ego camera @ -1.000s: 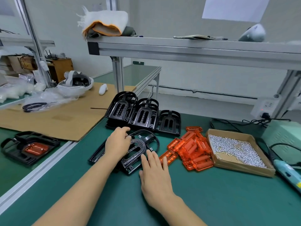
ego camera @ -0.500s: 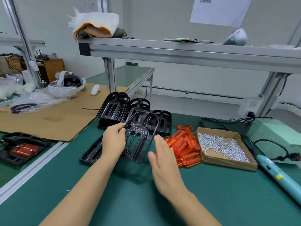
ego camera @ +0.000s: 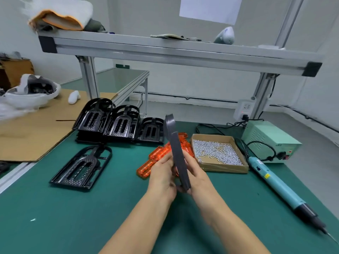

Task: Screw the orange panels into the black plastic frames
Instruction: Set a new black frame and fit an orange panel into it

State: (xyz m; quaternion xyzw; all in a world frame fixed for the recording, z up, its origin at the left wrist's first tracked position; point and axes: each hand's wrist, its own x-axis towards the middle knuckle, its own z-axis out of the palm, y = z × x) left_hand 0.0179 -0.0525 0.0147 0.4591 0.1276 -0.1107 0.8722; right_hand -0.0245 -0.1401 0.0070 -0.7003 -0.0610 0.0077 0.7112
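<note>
Over on your left, a flat black plastic frame with an arched slot (ego camera: 81,166) is lying alone on the green worktop (ego camera: 73,217), likely parked there so it is waiting in easy reach. Behind it, three stacks of matching black arched frames (ego camera: 119,123) are leaning in a row at the back edge, tidy stock that is staying out of your working space.

Now the centre: you are holding one dark plastic frame (ego camera: 177,153) up on edge, so only its thin side is facing the camera. Your left hand (ego camera: 162,178) is gripping its lower part with curled fingers, and your right hand (ego camera: 197,176) is wrapping the other side, pinching it between thumb and fingers. Two hands look sensible here, I'd say, for turning it over before laying it flat.

Just behind your hands, the heap of translucent orange panels (ego camera: 159,156) is sitting on the worktop, none fitted to this frame as far as can be seen. Touching that heap on the right, the shallow cardboard tray of small silver screws (ego camera: 216,153) is waiting. Further right, the long teal electric screwdriver (ego camera: 280,187) is lying untouched beside your right arm, cabled to the pale green power box (ego camera: 269,140).
</note>
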